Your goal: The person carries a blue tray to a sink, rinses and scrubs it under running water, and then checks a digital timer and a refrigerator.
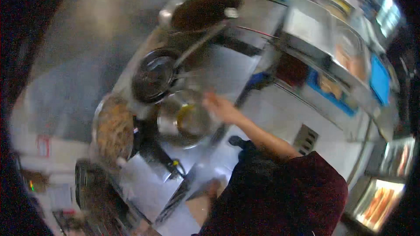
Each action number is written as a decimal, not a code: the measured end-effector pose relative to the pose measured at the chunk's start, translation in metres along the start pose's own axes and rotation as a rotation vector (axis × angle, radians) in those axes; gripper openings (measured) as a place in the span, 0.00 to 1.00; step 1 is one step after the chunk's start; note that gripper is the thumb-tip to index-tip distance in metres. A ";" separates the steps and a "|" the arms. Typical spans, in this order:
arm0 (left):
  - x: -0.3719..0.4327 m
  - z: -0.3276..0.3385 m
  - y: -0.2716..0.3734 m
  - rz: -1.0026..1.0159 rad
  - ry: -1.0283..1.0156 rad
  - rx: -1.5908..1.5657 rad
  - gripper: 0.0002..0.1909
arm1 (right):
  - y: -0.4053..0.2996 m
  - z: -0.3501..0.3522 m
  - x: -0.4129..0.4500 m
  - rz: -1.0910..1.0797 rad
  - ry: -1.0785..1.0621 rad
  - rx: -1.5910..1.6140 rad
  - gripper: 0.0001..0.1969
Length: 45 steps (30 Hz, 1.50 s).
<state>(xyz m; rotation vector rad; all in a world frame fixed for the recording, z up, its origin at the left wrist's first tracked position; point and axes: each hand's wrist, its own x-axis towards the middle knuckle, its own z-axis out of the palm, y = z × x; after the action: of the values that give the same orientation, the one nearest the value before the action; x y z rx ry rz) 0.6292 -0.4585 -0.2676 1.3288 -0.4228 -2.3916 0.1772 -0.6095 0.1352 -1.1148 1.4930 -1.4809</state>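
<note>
A shiny steel bowl or pan [167, 123] stands on the cooking counter before me, with something yellowish inside. My right hand [218, 105] is at its edge, on the side nearer my body. Blur hides whether the fingers grip the rim or only hover beside it. Just beyond the bowl lies a dark round pan [152, 75], with a long handle-like bar [201, 44] slanting away from it. My left hand [215, 186] is low by my dark apron, mostly blurred and partly hidden by my body. A flat brown surface [198, 208] lies beside it.
A big wok [203, 11] with dark contents sits at the far end. A wide pan of brownish food [115, 131] is at left. Steel food containers [306, 23] and a blue tray [379, 80] fill the counter across the aisle. A floor drain grate [305, 139] lies behind me.
</note>
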 end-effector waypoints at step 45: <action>0.137 1.106 -0.398 -0.117 -1.037 1.488 0.16 | 0.138 -0.933 -0.410 0.488 0.776 -0.426 0.17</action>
<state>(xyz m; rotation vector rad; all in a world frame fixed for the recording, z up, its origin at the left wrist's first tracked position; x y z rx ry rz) -0.4536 -0.0798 0.0235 0.1384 -2.7553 -2.5456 -0.5645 0.0945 0.0224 -0.3019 2.4844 -1.3225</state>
